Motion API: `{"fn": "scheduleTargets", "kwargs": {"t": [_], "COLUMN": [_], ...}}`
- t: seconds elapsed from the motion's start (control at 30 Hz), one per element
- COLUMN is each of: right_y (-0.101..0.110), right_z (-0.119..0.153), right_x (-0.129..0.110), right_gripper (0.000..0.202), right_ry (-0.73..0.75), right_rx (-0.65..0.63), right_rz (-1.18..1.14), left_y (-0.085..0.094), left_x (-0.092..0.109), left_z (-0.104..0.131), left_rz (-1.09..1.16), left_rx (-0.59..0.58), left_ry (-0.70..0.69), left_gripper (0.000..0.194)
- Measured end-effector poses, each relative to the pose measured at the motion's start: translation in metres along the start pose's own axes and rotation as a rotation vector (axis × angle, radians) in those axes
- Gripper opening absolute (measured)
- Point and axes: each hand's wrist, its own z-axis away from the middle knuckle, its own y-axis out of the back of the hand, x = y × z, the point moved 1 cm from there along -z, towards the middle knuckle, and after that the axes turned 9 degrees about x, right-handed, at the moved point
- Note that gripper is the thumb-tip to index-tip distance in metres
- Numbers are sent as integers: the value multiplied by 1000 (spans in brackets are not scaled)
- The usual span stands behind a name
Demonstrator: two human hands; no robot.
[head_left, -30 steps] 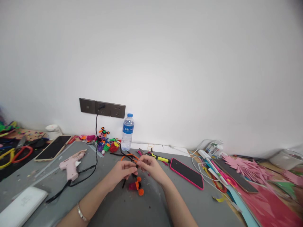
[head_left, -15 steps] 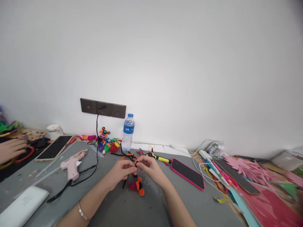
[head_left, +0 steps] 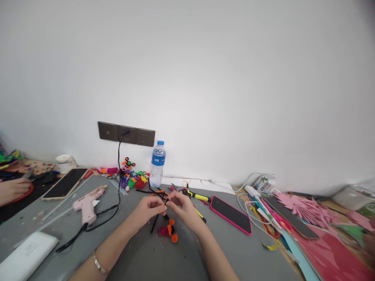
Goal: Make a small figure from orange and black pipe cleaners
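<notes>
Pinched between the fingertips of my left hand (head_left: 149, 210) and my right hand (head_left: 183, 210) is a short black pipe cleaner (head_left: 166, 201), mostly covered by the fingers. Both hands are closed and nearly touching above the grey mat (head_left: 140, 253). Just below them lies a small pipe-cleaner piece (head_left: 169, 231) in magenta, orange and black. Another black pipe cleaner (head_left: 154, 224) shows under my left hand. Behind the fingers are black and orange pipe cleaners (head_left: 158, 192). Yellow-and-black-handled pliers (head_left: 197, 196) lie beyond my right hand, partly hidden by it.
A water bottle (head_left: 157, 164) stands by the wall, beside colourful pipe-cleaner figures (head_left: 131, 180). Left are a pink glue gun (head_left: 88, 205) with its cord, a white power bank (head_left: 27, 255), a phone (head_left: 65, 184) and another person's hand (head_left: 13, 191). Right lie a pink-cased phone (head_left: 231, 215) and papers (head_left: 334, 249).
My hands have shifted very slightly, still pinching the black pipe cleaner. At the left, the other person's hand has moved lower, and a blade-like tool shows by it.
</notes>
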Motion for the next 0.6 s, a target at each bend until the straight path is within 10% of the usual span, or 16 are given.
{"fn": "scheduleTargets", "kwargs": {"t": [0.6], "right_y": [-1], "right_z": [3], "right_x": [-11], "right_gripper": [18], "right_ry": [114], "right_rx": [2], "right_rz": [112], "left_y": [-3], "left_x": [3], "left_z": [1], "left_rz": [114], "left_rx": [-91], "left_ry": [66], "left_gripper": [36]}}
